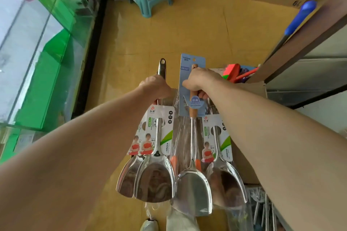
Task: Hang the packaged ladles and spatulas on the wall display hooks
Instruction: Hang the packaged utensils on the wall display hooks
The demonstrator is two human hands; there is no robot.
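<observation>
Gripping two steel spatulas [154, 180] in the left hand [155, 85], left of the blue card [185, 73]; right hand [200, 80] clamped round that card's wooden-handled spatula [193, 189]. Keep the hands apart, hang holes [194, 59] uppermost.

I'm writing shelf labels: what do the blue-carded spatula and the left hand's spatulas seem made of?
Blue-carded spatula, gripped by the right hand: satin steel blade, dull even sheen; handle likely wood, tan and matte. Spatulas in the left hand: apparently polished steel throughout, mirror reflections.
</observation>
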